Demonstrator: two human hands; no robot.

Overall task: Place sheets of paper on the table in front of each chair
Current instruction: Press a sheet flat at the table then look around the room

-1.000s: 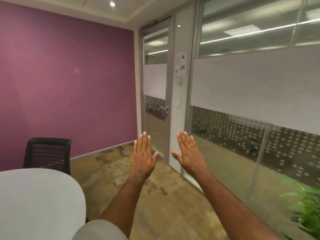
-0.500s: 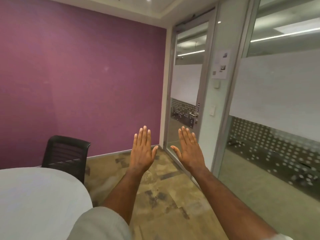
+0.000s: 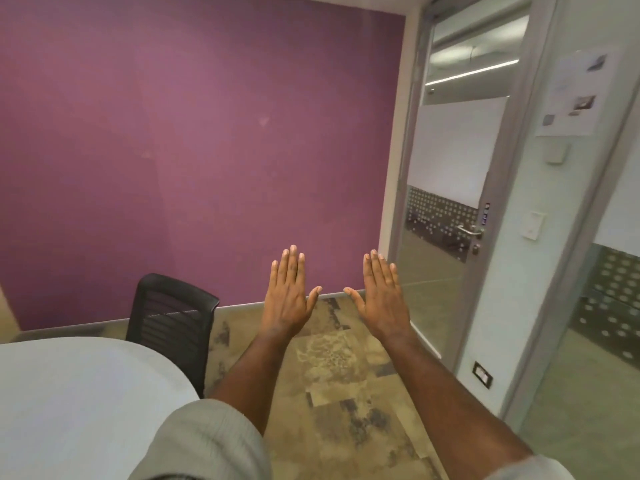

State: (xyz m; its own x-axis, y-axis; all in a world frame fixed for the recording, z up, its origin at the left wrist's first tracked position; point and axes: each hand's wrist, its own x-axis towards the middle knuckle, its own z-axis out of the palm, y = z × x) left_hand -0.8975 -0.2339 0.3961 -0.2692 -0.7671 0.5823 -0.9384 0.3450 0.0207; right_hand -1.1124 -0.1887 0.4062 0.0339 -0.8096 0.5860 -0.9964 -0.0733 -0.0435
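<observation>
My left hand (image 3: 289, 296) and my right hand (image 3: 381, 299) are stretched out in front of me, backs up, fingers straight, holding nothing. They hover over the floor, to the right of the white round-edged table (image 3: 79, 400) at the lower left. A black mesh-backed chair (image 3: 173, 320) stands at the table's far edge, against the purple wall. No sheet of paper is in view on the table or in my hands.
A glass door (image 3: 453, 209) with a metal handle is at the right, next to a frosted glass partition (image 3: 616, 271). A printed notice (image 3: 575, 95) hangs on the white frame. Patterned brown carpet (image 3: 339, 368) covers the floor between the table and the door.
The view has swung left: the door and glass wall slid to the right edge, and more of the purple wall, chair and table show. Both hands keep the same flat pose.
</observation>
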